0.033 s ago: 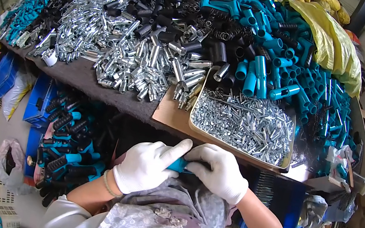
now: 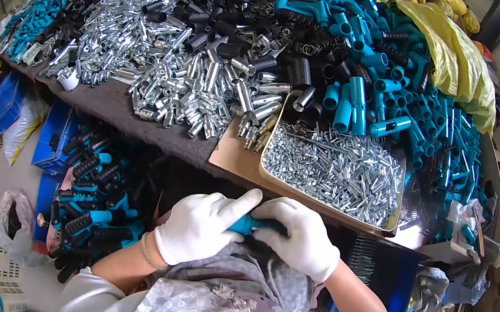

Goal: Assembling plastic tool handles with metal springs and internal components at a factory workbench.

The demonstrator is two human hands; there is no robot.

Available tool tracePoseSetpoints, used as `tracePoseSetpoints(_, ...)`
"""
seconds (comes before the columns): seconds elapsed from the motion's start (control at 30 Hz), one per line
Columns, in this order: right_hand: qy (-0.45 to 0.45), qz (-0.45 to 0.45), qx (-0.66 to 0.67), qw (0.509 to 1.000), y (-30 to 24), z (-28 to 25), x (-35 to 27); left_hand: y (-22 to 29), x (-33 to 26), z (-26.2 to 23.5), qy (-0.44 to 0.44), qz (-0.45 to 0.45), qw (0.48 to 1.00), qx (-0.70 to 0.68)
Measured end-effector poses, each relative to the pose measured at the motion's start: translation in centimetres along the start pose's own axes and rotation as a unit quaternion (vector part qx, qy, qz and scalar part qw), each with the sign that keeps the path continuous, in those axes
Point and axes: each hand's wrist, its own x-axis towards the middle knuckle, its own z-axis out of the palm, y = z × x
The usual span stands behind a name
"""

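The broad dark surface (image 2: 106, 100) carried the bulk of the scene, heaped from edge to edge with parts. Across its far side lay a wide pile of black tubes (image 2: 222, 11), and to the right of it a mound of teal plastic tubes (image 2: 397, 82) ran down toward the edge, partly under a yellow plastic sheet (image 2: 462, 53). In front of the black heap spread a mass of shiny metal sleeves (image 2: 190, 78). A shallow tan tray (image 2: 327, 213) sat at the near edge, just right of centre, filled with small silver screws (image 2: 341, 169). Below the surface on the left, a blue crate (image 2: 48, 140) stood beside a stack of black-and-teal handles (image 2: 93, 209).

Close to the body, just in front of the tray, the left hand (image 2: 200, 227) in a white glove was closed around one end of a small teal handle piece (image 2: 251, 224), its forefinger stretched along it. The right hand (image 2: 302, 239), also gloved, had its fingers curled over the other end, so both held the piece between them above the lap.
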Motion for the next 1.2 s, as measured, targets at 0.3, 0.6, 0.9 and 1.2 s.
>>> tracePoseSetpoints(0.3,-0.039,-0.130,-0.209,0.968,-1.2,-0.3,-0.5,1.1,-0.5,-0.7,-0.038,-0.108,0.980,-0.163)
tracePoseSetpoints(0.6,-0.073,-0.266,-0.269,0.923,0.6,-0.6,-0.8,0.9,-1.0,0.3,-0.121,-0.142,0.940,-0.284)
tracePoseSetpoints(0.9,0.134,-0.002,-0.264,0.955,2.7,-3.5,3.2,1.3,-0.2,0.4,-0.010,-0.079,0.985,-0.153)
tracePoseSetpoints(1.2,0.053,0.057,-0.311,0.947,4.2,-2.8,4.1,0.6,-1.0,0.2,0.035,0.037,0.991,-0.122)
